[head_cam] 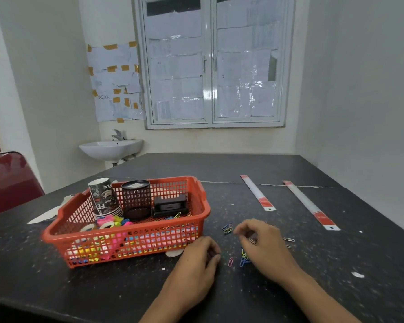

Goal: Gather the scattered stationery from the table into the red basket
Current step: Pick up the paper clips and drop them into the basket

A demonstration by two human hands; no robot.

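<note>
Paper clips (244,258), blue and yellow, heaped loosely on the near part of the dark table (336,287), partly under the right hand (264,245). One pink clip (230,261) just left of the heap, between the two hands.

Right hand palm down over the heap, fingers curled narrow, thumb and forefinger close together. Silver clip (252,241) at the fingers: gripped or merely lying beneath, cannot tell.

Left hand (196,264) resting on the table just beside the near right corner of the red basket (126,248), fingers curled tight under the palm. Whether anything sits inside, cannot tell.

A little farther, a small blue cluster (227,228) just left of the right fingertips, and loose silver clips (289,239) just right of that hand.

Left of the hands, the basket, with a white scrap (174,252) poking out from under its near right corner. Holds tape rolls (107,223) and small coloured pieces at the near side, more coloured clips (177,215) on the floor, then a tilted stack of paper cups (103,197), a black mesh pen pot (135,199) and a black box-like item (169,205) along the far side.

Far right on the table, two long rulers (258,193) in sleeves, apart from each other.

Beyond the table, a red chair (9,180) at left, a white sink (112,148) and a papered window (212,66).
</note>
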